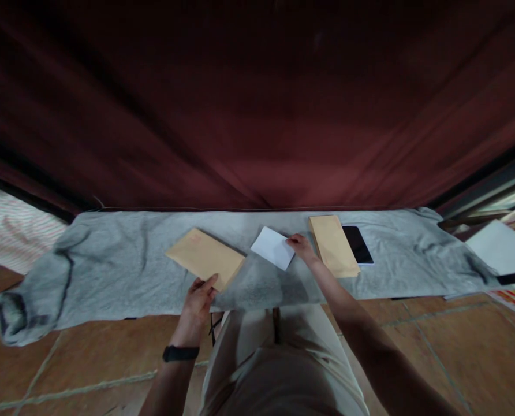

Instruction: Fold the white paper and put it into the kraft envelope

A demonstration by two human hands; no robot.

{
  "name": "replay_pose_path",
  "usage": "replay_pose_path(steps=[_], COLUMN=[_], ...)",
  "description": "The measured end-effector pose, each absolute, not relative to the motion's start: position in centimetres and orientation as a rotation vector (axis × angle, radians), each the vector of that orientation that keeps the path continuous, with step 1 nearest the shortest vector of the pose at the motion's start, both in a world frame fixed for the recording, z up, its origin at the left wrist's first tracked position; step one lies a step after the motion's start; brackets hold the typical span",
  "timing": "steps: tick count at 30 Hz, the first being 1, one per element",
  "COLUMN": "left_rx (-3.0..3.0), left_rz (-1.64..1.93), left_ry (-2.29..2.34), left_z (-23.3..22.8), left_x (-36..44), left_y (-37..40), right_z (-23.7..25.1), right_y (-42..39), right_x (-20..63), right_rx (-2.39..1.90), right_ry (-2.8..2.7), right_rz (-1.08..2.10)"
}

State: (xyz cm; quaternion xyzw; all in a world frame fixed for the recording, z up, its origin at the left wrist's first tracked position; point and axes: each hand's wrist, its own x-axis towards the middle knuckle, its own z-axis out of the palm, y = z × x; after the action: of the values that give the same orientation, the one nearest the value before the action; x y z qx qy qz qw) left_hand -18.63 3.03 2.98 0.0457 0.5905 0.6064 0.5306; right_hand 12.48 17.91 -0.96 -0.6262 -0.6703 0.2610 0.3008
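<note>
Fingers of my right hand (301,245) pinch the right corner of a white paper (271,247), midway along the gray cloth-covered tabletop (119,277). Left of it, my left hand (199,297) grips a brown envelope (206,257) by its near edge. Right of the paper lies a stack of envelopes (334,245), a dark-screened tablet (359,245) just beside it.

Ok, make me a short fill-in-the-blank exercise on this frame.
1. The paper pinched by the right hand is ____ in colour.
2. The dark wristband is on the ____ arm.
3. The left hand touches the brown envelope, not the ____ paper's edge but its own near ____.

Missing words: white; left; white; edge.
</note>
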Motion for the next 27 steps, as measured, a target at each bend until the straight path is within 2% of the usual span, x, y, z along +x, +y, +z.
replay_pose_path(steps=[4,7,9,13,16,19,21,25,27], left_rx=[0.180,0.220,0.236,0.257,0.289,0.333,0.370,0.773,1.186], left_rz=[1.402,1.391,1.400,1.396,1.418,1.414,1.291,0.885,0.873], left_ry=[1.363,1.364,1.364,1.350,1.312,1.280,1.298,1.399,1.549], left_z=[2.4,1.7,1.3,1.0,1.1,1.4,1.5,1.9,2.4], left_x=[-15.6,-13.9,-13.1,-11.8,-10.9,-10.5,-10.8,-12.3,-13.0], left_y=[3.0,3.2,3.3,3.0,2.6,1.9,1.0,-1.8,-2.6], right_z=[-0.4,-0.3,-0.7,-1.7,-1.8,-1.4,-1.3,-1.9,-2.4], right_y=[16.6,13.7,11.4,7.9,7.5,8.0,8.3,8.6,8.4], right_x=[13.4,11.8,9.8,5.3,3.4,3.3,3.9,5.5,6.0], right_rx=[-1.738,-1.605,-1.495,-1.303,-1.278,-1.281,-1.299,-1.414,-1.466], right_ry=[-1.699,-1.692,-1.633,-1.366,-1.256,-1.207,-1.214,-1.425,-1.514], right_rz=[0.551,0.485,0.746,1.504,1.640,1.672,1.650,1.365,1.207])
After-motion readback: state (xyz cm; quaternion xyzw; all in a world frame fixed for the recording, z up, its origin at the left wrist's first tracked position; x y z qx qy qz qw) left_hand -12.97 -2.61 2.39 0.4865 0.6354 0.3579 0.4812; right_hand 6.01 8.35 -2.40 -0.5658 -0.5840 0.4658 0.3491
